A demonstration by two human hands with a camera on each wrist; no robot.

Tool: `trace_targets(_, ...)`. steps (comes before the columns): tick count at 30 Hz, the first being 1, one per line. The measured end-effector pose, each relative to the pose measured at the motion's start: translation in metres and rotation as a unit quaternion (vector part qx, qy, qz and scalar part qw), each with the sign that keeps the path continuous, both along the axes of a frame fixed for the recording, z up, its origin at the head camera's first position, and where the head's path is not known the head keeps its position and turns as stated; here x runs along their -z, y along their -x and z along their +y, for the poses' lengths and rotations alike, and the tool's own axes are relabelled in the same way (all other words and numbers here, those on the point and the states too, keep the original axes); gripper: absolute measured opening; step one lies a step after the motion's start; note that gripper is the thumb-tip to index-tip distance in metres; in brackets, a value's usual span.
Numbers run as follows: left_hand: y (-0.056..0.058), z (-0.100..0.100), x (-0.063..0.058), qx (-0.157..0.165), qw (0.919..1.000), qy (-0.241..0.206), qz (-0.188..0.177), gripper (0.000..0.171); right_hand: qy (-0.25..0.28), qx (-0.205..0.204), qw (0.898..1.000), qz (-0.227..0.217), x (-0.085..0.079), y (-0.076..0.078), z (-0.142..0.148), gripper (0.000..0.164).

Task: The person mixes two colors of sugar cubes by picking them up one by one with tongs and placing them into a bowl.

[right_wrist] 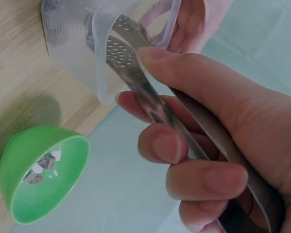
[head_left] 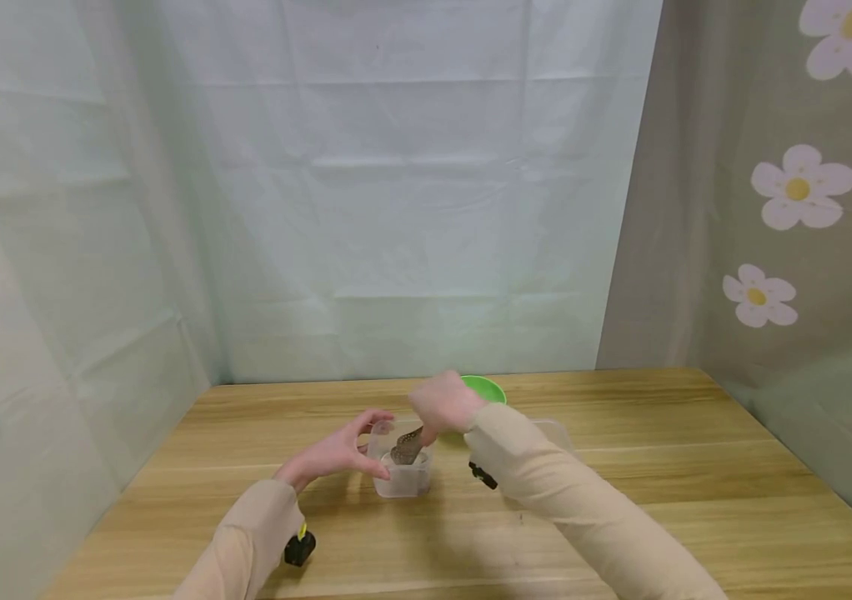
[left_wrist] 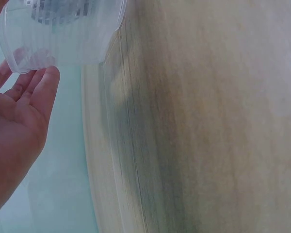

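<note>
A clear plastic container [head_left: 403, 485] stands on the wooden table. My left hand [head_left: 338, 451] steadies it from the left, thumb at the near side and fingers round the far side; fingertips touch its wall in the left wrist view. My right hand [head_left: 444, 404] grips a pair of metal food tongs [right_wrist: 144, 92] with perforated ends. The tong ends reach down inside the container, their arms a little apart. What lies between the tips is hidden by the frosted wall. Beside the right hand, a green bowl [right_wrist: 19, 158] holds several small grey and white pieces [right_wrist: 44, 162].
In the head view the green bowl stands behind the right hand, partly covered by it. A second translucent plastic container or lid [head_left: 555, 433] shows beyond the right forearm. Pale curtains [head_left: 411, 208] hang behind and beside the table [head_left: 659, 467].
</note>
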State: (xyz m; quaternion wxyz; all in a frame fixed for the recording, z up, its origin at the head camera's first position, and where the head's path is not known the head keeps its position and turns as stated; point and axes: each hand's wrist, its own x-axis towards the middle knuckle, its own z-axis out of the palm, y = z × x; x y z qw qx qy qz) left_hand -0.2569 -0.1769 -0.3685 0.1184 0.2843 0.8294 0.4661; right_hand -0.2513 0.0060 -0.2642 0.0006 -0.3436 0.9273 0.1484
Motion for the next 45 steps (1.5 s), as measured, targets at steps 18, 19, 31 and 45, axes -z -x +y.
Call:
trace_targets(18,0.001,-0.001,0.002,-0.011,0.9997,0.011,0.018,0.07,0.178,-0.126,0.975,-0.044,0.027,0.023,0.059,0.034)
trace_targets(19,0.001,-0.001,0.002,-0.013,0.9996,0.015,0.019,0.07,0.184,-0.135,0.973,-0.044,0.03,0.025,0.062,0.035)
trace_targets(31,0.0,0.0,0.0,-0.013,0.9996,0.015,0.021,0.071,0.219,-0.159,0.962,-0.039,0.038,0.029,0.077,0.036)
trace_targets(45,0.003,-0.001,0.004,0.002,0.9993,0.009,0.036,0.071,0.285,-0.1,0.952,-0.038,0.027,0.022,0.094,0.031)
